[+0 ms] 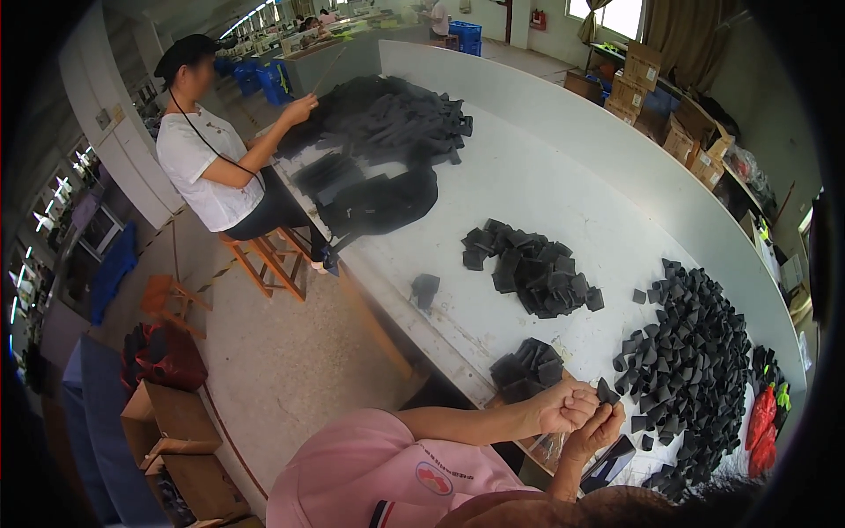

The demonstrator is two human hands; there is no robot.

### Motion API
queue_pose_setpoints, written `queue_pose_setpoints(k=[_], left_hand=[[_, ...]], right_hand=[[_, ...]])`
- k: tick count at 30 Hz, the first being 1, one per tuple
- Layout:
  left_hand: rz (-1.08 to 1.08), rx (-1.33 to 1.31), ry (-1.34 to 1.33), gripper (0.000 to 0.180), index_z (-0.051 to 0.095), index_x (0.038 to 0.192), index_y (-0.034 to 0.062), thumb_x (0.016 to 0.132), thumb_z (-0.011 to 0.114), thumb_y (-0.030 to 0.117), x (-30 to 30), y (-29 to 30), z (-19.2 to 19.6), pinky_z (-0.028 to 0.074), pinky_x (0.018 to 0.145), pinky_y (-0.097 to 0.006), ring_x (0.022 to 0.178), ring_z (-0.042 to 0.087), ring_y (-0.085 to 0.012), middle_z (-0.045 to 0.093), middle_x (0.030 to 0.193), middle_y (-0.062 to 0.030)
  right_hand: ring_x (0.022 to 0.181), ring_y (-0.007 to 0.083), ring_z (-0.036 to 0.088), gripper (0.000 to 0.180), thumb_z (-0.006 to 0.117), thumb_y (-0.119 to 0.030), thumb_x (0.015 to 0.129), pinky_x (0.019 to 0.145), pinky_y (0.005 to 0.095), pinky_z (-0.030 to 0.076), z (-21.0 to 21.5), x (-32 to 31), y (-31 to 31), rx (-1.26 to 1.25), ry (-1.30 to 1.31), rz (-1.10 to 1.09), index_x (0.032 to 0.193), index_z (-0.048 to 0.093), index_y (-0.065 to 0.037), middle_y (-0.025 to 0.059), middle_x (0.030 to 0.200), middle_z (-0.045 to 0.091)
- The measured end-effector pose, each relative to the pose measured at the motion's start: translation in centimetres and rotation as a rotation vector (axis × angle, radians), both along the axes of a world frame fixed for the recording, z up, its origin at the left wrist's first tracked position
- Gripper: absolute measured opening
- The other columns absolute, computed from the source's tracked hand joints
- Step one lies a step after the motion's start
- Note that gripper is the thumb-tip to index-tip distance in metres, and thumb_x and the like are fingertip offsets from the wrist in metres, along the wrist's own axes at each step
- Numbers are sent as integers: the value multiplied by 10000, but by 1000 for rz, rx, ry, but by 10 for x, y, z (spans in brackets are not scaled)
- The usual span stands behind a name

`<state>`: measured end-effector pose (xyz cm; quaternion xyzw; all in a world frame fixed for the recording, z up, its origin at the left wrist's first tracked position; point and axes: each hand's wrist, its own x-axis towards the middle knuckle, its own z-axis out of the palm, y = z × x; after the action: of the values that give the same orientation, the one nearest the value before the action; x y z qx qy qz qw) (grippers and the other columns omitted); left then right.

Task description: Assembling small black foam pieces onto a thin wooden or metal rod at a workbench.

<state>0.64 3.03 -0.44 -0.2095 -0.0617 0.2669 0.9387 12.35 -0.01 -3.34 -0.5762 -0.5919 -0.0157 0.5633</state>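
A small black curved piece (607, 392), apparently fabric or foam, is held up over the near edge of the table. My left hand (565, 407) is curled into a fist with its finger ends against this piece. From below, my right hand (598, 431) pinches the same piece between thumb and fingers. Just left of my hands sits a small stack of flat black pieces (528, 368). To their right spreads a large heap of similar curved black pieces (687, 361). Farther out lies a middle pile of flat black squares (537, 268).
The white table (528, 194) has a raised rim (563, 97) along its far side. A seated person (207, 158) works beside a big pile of black strips (396, 119). Red plastic bags (762, 422) lie at the right. Cardboard boxes (176, 431) stand on the floor.
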Motion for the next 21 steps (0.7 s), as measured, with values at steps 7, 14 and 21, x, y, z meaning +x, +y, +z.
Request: queue_pose_setpoints(k=[7,14,21], left_hand=[[-68,19,76,277,370,597,100,873,371,68,-5,-2,8,219,305,-143,370,298,-18,342,512,41],[-42,85,167,271,386,620,108,891,389,116,-3,-3,7,228,314,-138,378,318,-16,356,514,52],[-20,136,256,260,398,654,113,905,424,176,0,1,-3,235,319,-147,384,327,-28,377,522,47]], right_hand=[[574,146,449,198,460,-151,897,519,264,378,-4,3,-1,-5,12,6,938,508,37,85,685,520],[583,175,465,178,450,-144,894,528,277,381,5,-2,-2,-44,56,29,892,506,26,104,690,519],[609,162,485,185,455,-136,896,542,265,398,7,-12,1,5,156,39,928,504,40,97,723,535]])
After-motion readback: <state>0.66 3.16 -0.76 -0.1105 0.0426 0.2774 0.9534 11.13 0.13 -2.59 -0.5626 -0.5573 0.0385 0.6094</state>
